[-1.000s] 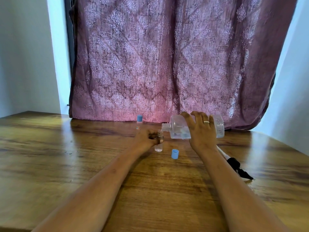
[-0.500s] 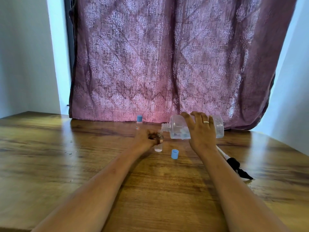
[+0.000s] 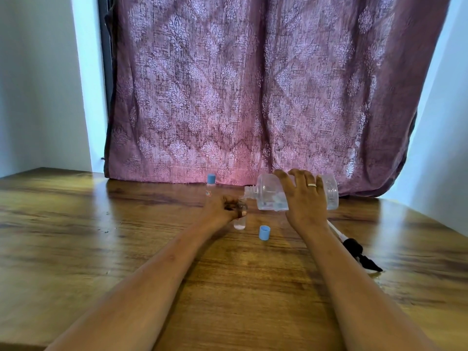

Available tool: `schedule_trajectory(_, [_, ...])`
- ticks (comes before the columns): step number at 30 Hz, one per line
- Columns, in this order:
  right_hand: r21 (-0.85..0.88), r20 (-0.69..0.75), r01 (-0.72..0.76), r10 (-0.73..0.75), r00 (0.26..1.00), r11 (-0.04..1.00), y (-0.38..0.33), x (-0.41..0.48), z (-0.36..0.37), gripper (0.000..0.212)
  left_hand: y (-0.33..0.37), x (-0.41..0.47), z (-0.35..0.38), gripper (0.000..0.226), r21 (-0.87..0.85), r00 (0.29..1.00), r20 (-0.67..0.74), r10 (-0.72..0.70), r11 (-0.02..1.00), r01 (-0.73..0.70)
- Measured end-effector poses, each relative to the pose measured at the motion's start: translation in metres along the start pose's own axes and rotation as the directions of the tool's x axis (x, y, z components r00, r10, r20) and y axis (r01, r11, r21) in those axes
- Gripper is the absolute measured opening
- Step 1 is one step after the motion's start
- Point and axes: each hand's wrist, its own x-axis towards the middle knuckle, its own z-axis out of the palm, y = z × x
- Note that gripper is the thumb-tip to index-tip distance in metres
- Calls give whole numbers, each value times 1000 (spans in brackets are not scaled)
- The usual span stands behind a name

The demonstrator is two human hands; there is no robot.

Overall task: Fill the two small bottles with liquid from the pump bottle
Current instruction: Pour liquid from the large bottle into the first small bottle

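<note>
My right hand grips the big clear pump bottle, tipped on its side with its open threaded neck pointing left. That neck sits just above the mouth of a small clear bottle, which stands uncapped on the table and is held by my left hand. A little liquid shows in the big bottle's lower side. The small bottle's blue cap lies on the table to its right. A second small bottle with a blue cap stands upright behind my left hand.
The black and white pump head with its tube lies on the wooden table right of my right forearm. A purple patterned curtain hangs along the table's far edge.
Almost nothing has moved. The big bottle stays tipped over the small bottle, with both hands holding as before.
</note>
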Motion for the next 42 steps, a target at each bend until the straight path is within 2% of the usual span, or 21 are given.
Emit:
schedule_trajectory(17, [-6, -4, 5, -6, 1000, 1000, 1, -1, -1, 92, 5, -4, 0, 23, -98, 999, 24, -35, 994, 38])
schedule_trajectory(29, [-16, -11, 5, -5, 1000, 1000, 0, 0, 0, 94, 4, -3, 1, 30, -83, 999, 10, -49, 995, 49])
schedule_trajectory(35, [-9, 1, 3, -3, 1000, 1000, 0, 0, -1, 92, 4, -4, 1, 22, -76, 1000, 10, -23, 997, 24])
schedule_trajectory(42, [-9, -16, 0, 0, 1000, 1000, 0, -1, 0, 91, 2, -4, 1, 30, -74, 1000, -2, -9, 997, 9])
